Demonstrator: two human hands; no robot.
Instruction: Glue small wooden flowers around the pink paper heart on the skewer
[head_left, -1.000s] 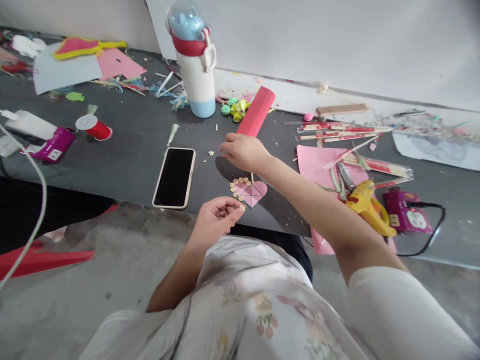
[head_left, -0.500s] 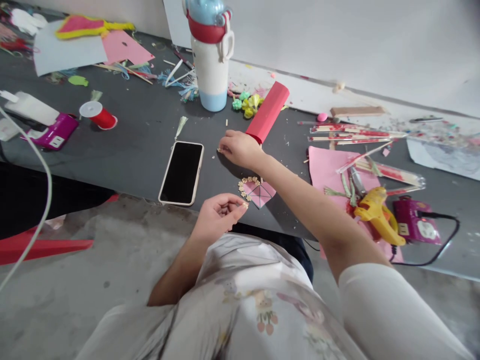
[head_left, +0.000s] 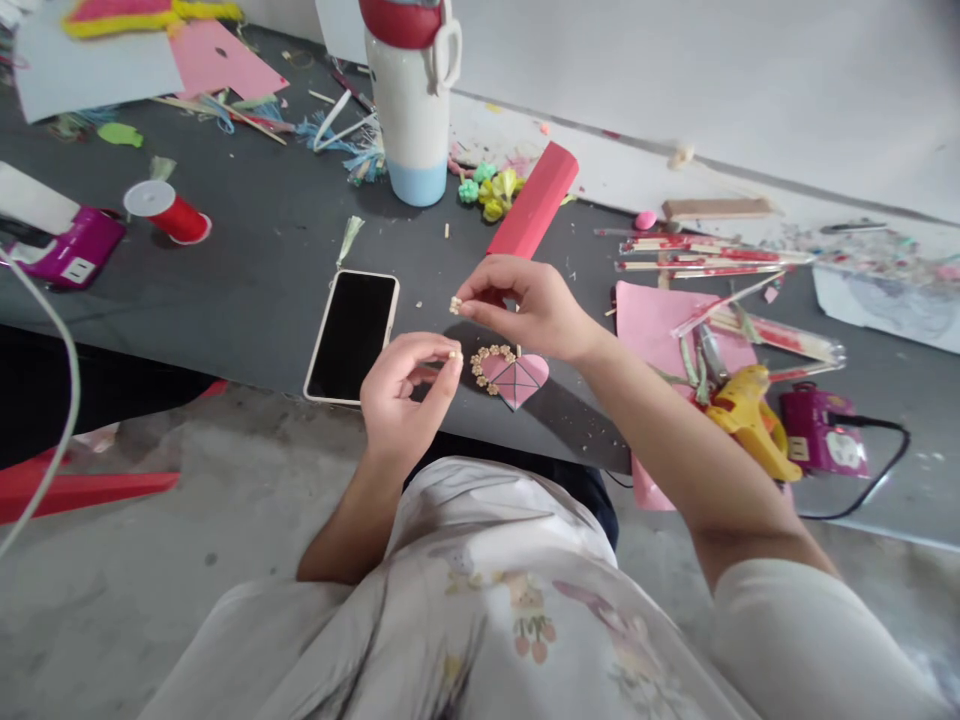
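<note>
My left hand (head_left: pixel 405 395) pinches a tiny cream-coloured piece (head_left: pixel 454 354) between thumb and forefinger, beside the phone. Just above it, my right hand (head_left: pixel 529 308) has another small cream piece (head_left: pixel 455 305), perhaps flower-shaped, in its fingertips. Below my right hand, a pink heart (head_left: pixel 529 374) with dark crossing lines lies on the table. Small beige flowers (head_left: pixel 481 368) run along the heart's left and upper-left edge. A thin stick touches the heart's top notch, mostly hidden by my right hand. The red box-like holder (head_left: pixel 534 200) lies behind that hand.
A phone (head_left: pixel 351 335) lies left of my hands, with a bottle (head_left: pixel 416 120) behind. To the left is a red thread spool (head_left: pixel 169 212). On the right are pink sheets (head_left: pixel 652 330), a yellow glue gun (head_left: pixel 750 420), a purple corded box (head_left: pixel 823 430) and packaged sticks (head_left: pixel 697 265).
My right hand has drawn back toward me, now with a small cream piece in its fingertips. My left hand has risen up and left, still pinching its piece. The view has shifted slightly.
</note>
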